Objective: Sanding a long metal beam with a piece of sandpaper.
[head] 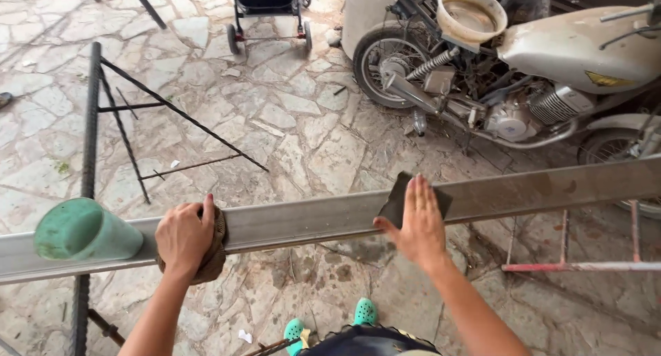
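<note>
A long grey metal bar point(310, 218) spans the view. The left hand point(184, 236) clamps a brown rag point(215, 249) against the bar, beside a green cup point(82, 230). The right hand point(418, 225) presses dark sandpaper point(399, 197) flat on the bar. A motorcycle point(523, 74) stands beyond the bar.

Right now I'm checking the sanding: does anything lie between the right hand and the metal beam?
Yes. A dark abrasive sheet lies under the right hand, pressed flat against the metal beam.
</note>
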